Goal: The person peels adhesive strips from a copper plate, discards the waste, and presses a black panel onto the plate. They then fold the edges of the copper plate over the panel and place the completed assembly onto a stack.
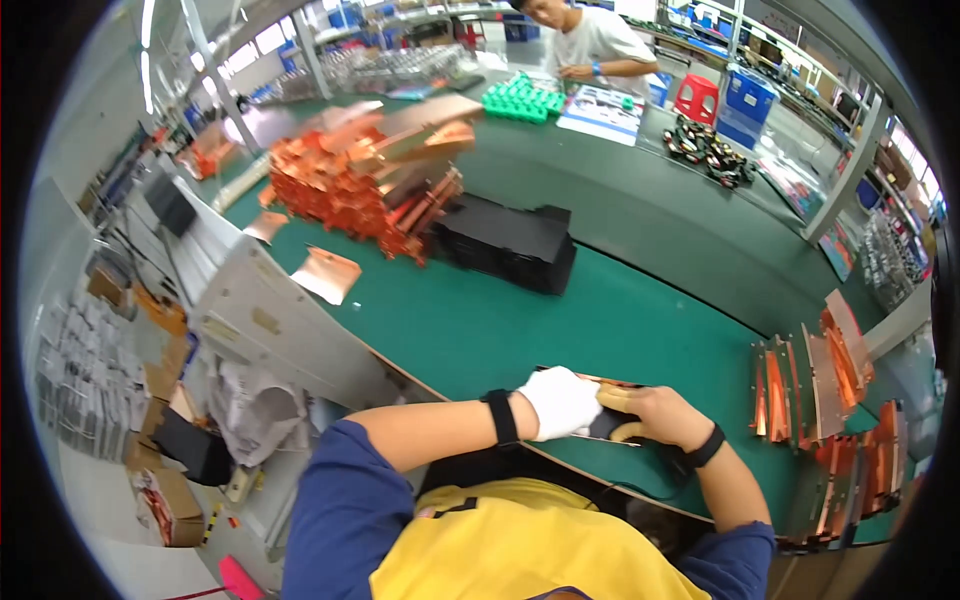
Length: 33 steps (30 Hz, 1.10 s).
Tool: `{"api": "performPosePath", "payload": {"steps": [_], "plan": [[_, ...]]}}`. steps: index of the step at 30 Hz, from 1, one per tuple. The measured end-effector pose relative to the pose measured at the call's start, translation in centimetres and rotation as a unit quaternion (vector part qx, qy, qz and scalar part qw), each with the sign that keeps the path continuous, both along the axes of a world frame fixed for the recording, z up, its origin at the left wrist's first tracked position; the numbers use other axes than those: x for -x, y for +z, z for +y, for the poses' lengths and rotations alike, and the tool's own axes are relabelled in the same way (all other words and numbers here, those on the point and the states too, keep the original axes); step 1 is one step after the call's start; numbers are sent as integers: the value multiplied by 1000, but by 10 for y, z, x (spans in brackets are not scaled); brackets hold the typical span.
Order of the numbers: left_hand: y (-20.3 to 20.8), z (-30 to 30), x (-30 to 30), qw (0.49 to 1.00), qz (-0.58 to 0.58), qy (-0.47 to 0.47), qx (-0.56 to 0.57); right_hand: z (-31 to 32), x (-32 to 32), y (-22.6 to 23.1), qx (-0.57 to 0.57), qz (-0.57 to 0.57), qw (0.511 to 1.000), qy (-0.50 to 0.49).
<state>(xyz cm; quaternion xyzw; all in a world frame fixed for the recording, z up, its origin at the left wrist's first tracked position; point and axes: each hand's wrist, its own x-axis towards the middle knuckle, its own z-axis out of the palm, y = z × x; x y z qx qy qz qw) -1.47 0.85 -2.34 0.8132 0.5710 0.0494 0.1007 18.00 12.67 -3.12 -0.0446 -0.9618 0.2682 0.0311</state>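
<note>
A flat dark piece (606, 424) with a copper-coloured upper edge lies at the near edge of the green surface (480, 335), right of the middle of that edge. The right hand (662, 412), with pale covers on its fingertips, has its grip on the piece, fingers and thumb spread across it. The white-gloved left hand (562, 402) touches the piece's left end; its fingers are mostly hidden, so how firm its grip is I cannot tell. Both wrists wear black bands.

Toward the surface's right end stand copper strips (780, 390) in upright rows. Near its far edge, left of the middle, sits a black box (505, 240), with a blurred heap of copper sheets (335, 190) against its left side. A loose copper sheet (327, 275) lies close to the left end. Beyond the far edge are a green tray (523, 98) and a co-worker (600, 45).
</note>
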Motion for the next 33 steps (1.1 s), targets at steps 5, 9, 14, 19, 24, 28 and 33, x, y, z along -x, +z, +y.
{"api": "performPosePath", "payload": {"steps": [5, 9, 14, 19, 24, 28, 33], "plan": [[-1, -3, 18, 997, 27, -66, 34, -2, -17, 19, -57, -139, 983, -103], [-1, -18, 46, 997, 41, -70, 2, 3, -34, 9, -75, -50, 983, -158], [27, -30, 51, 988, 138, -27, 63, 2, -34, -11, -62, -54, 972, -219], [21, -39, 55, 976, 219, -21, 9, -19, -33, 14, -150, -99, 945, -272], [31, -49, 41, 963, 254, 79, 47, -38, -32, 21, -253, -210, 894, -305], [17, -50, 15, 981, 68, 120, -136, -32, -26, 5, -175, -21, 960, -219], [6, -46, -14, 995, 26, 61, -73, -9, -12, -6, -135, 111, 981, -83]]}}
